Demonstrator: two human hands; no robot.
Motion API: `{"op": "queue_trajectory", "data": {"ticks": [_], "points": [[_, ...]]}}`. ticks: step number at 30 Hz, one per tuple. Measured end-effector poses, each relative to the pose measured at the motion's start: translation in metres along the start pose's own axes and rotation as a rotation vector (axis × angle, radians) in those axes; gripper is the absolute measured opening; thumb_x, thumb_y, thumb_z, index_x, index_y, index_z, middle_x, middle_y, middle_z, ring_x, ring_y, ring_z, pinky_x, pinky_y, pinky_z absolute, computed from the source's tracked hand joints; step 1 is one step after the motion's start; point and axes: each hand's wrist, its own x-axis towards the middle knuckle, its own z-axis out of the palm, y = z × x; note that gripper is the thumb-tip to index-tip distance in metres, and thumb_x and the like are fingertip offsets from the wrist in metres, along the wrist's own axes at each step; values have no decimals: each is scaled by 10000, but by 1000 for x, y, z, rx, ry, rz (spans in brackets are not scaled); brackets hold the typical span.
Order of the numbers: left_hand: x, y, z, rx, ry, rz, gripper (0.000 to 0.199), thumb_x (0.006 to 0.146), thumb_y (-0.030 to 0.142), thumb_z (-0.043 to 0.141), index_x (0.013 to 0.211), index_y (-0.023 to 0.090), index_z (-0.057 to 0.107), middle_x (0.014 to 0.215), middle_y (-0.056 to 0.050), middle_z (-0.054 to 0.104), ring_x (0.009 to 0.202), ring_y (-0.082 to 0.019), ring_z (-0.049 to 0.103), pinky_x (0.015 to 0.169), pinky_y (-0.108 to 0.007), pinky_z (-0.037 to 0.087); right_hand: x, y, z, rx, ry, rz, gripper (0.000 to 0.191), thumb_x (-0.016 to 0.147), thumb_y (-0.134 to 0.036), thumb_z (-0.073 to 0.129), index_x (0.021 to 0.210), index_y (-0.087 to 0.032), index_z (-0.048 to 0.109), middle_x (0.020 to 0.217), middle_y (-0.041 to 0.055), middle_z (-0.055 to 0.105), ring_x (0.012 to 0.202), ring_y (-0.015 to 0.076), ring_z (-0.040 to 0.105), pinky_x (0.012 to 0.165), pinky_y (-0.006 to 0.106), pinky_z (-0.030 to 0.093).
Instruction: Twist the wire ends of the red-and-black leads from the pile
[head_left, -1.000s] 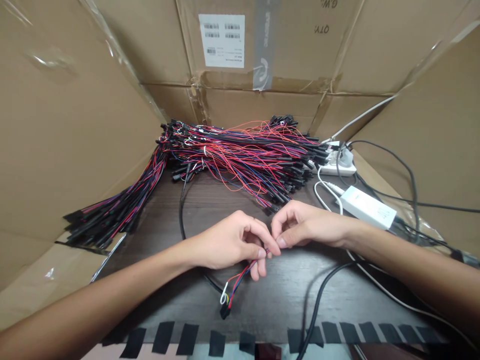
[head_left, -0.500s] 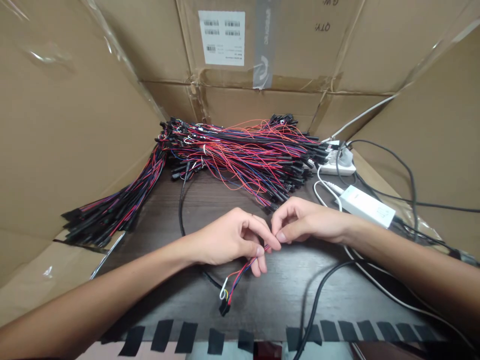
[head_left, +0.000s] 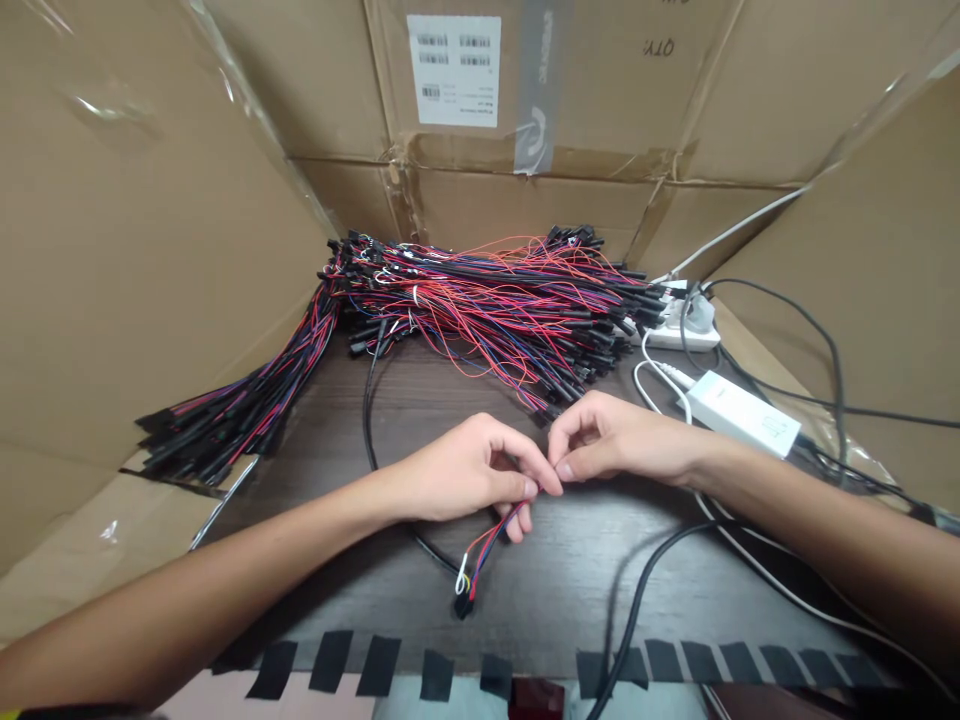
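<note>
Red, blue and black strands make up the short wire harness (head_left: 491, 545) I am working, and it hangs toward me from the fingers: its black connector (head_left: 463, 605) lies nearest, just short of the row of black tape strips (head_left: 390, 670) on the table's front edge. From that plug the long axis runs up and away to the right, straight into my left hand (head_left: 469, 475). The left thumb and forefinger are pressed together on the upper end of the wires, the other fingers curled under them. My right hand (head_left: 615, 440) meets it from the other side, fingertips pinched shut and touching the left ones at the same spot. So both hands sit on the far end of the harness, the plug end free below the left fingers; the left hand is the nearer to the plug.

Beyond the fingers, well apart, lies the big heap of red and black wire harnesses (head_left: 502, 310). To the right of the right hand sits a white power adapter (head_left: 742, 412), near the cardboard wall (head_left: 862, 270).
</note>
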Motion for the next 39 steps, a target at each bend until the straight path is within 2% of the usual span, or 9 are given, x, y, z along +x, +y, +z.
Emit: {"op": "queue_trajectory", "data": {"ticks": [10, 16, 23, 26, 30, 39], "points": [[-2, 6, 4, 105, 45, -7, 153, 736, 102, 594, 845, 101, 702, 593, 10, 591, 542, -99, 593, 546, -212, 483, 0, 3, 1, -1, -25, 5, 151, 642, -239, 683, 669, -98, 633, 525, -48, 502, 466, 54, 340, 455, 206, 211], [-5, 11, 8, 100, 32, -39, 143, 743, 77, 573, 838, 94, 678, 576, 30, 564, 531, -77, 567, 536, -182, 456, -1, 4, 3, -2, -42, -7, 152, 651, -242, 687, 672, -103, 631, 559, -37, 518, 498, 64, 360, 484, 216, 227], [-3, 6, 6, 270, 80, 75, 178, 723, 57, 540, 814, 78, 691, 708, -19, 585, 565, -102, 589, 531, -215, 477, 0, 3, 3, -5, -22, -6, 171, 646, -259, 688, 678, -100, 635, 525, -50, 496, 463, 60, 333, 452, 216, 200], [-2, 6, 4, 233, 51, 66, 160, 712, 54, 545, 778, 74, 689, 716, -25, 589, 555, -100, 586, 533, -222, 491, 0, 4, 3, -9, -28, -10, 175, 645, -262, 686, 675, -98, 634, 521, -51, 492, 463, 59, 336, 451, 214, 207], [-1, 3, 1, 181, 13, 50, 183, 722, 72, 563, 830, 77, 710, 703, -25, 602, 546, -98, 587, 535, -225, 505, -1, 3, 3, -8, -31, -6, 171, 648, -258, 688, 673, -97, 636, 528, -46, 501, 470, 55, 344, 453, 208, 213], [0, 2, -3, 130, 20, 84, 191, 712, 84, 607, 849, 101, 738, 758, -32, 627, 558, -95, 603, 539, -225, 516, 0, 2, 2, -9, -2, -1, 177, 648, -259, 701, 679, -94, 646, 534, -39, 520, 464, 50, 354, 444, 195, 227]]}}
